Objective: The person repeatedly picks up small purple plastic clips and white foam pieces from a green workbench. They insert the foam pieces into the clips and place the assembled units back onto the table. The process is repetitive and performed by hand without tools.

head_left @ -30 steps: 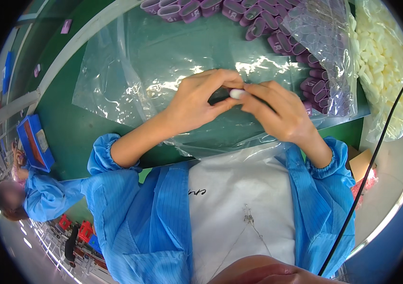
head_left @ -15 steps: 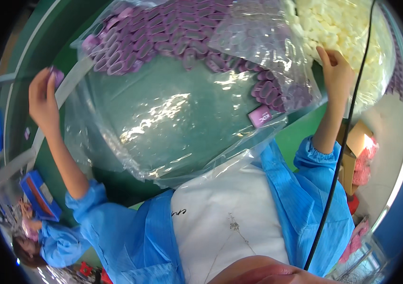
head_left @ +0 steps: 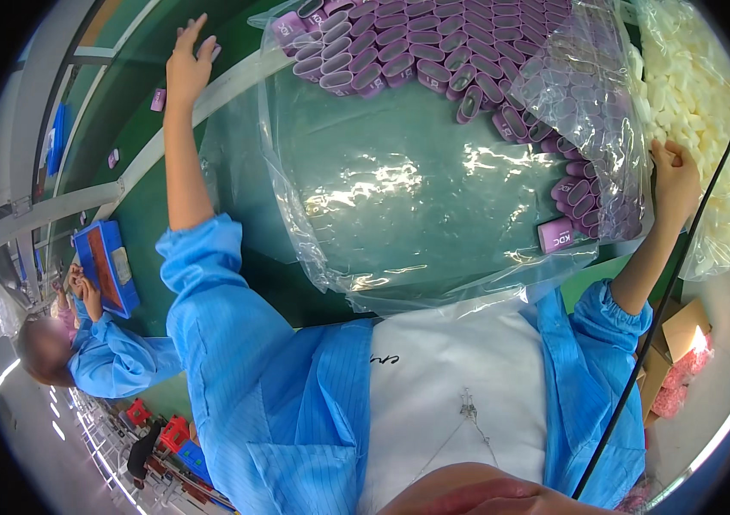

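My left hand (head_left: 189, 67) is stretched far out to the upper left over the green belt, fingers apart. Beside its fingertips lies a small purple piece (head_left: 215, 53), partly hidden by the hand. My right hand (head_left: 676, 176) is at the edge of a clear bag of cream-coloured pieces (head_left: 682, 94), its fingers curled together; whatever they hold cannot be made out. Between the hands, many hollow oval purple shells (head_left: 408, 39) stand packed in rows on clear plastic sheeting (head_left: 356, 206). One purple shell (head_left: 556, 234) lies on its side at the near right.
A pale rail (head_left: 236, 90) runs between the sheeting and the belt, where other purple pieces (head_left: 158, 100) lie. At lower left, a co-worker in a blue sleeve (head_left: 124, 360) works by a blue tray (head_left: 107, 266). A black cable (head_left: 665, 296) crosses the right side; cardboard boxes (head_left: 682, 335) stand below.
My left hand has reached farther out and its fingers have spread off the purple shell it held. My right hand's fingers have curled closer together by the cream pieces. The whole view has shifted.
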Available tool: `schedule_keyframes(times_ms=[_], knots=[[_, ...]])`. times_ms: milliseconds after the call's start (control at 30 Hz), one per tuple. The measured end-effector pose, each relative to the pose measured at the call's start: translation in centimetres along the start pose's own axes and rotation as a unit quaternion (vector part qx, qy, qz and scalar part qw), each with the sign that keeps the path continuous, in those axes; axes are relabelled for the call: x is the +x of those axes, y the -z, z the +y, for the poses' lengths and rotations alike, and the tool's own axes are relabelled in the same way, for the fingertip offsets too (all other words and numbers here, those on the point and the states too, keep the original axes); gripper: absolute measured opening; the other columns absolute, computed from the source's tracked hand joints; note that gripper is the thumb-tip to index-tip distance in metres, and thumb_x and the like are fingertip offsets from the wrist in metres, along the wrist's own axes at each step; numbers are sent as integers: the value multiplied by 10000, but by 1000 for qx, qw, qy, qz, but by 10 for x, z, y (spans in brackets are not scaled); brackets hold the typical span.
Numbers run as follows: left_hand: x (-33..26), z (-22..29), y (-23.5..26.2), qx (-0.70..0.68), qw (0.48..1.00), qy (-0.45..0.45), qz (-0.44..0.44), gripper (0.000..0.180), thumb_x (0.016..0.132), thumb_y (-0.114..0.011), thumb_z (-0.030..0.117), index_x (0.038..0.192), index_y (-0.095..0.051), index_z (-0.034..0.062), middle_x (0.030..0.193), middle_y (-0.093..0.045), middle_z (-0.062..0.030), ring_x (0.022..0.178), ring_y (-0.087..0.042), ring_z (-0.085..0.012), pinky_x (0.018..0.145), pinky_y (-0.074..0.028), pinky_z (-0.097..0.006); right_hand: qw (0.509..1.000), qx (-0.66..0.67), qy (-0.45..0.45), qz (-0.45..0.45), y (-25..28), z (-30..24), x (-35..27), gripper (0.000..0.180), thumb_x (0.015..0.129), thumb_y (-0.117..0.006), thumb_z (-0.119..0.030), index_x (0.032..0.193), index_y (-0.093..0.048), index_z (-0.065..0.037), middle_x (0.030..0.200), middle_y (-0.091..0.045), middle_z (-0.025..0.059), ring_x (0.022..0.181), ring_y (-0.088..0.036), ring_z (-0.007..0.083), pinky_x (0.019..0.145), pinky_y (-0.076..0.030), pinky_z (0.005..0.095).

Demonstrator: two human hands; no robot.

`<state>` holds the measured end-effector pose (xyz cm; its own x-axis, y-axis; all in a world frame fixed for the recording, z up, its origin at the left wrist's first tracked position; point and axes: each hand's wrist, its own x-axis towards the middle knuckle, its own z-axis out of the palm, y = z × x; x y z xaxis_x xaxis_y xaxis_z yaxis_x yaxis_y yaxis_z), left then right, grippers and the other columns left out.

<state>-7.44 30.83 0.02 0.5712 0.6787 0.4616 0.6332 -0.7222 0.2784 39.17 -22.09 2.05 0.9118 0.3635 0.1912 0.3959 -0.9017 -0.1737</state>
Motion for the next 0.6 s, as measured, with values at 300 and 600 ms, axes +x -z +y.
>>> schedule_keyframes(times_ms=[300, 600], knots=[[-75, 167, 31, -76, 987, -128, -65, 282, 725, -851, 109, 969, -714, 72, 1127, -655, -37, 1003, -593, -239, 842, -491, -344, 943, 327, 29, 61, 43, -68, -62, 371, 864, -801, -292, 1097, -694, -24, 776, -674, 40, 687, -630, 92, 637, -479, 237], [-119, 214, 59, -499, 851, 145, -82, 356, 870, -750, 2, 1182, -579, -16, 1104, -654, -138, 955, -663, -210, 860, -537, -326, 791, 556, 187, -174, 58, -139, -138, 243, 864, -761, -29, 1093, -682, -11, 912, -678, 48, 758, -626, 84, 712, -493, 223]])
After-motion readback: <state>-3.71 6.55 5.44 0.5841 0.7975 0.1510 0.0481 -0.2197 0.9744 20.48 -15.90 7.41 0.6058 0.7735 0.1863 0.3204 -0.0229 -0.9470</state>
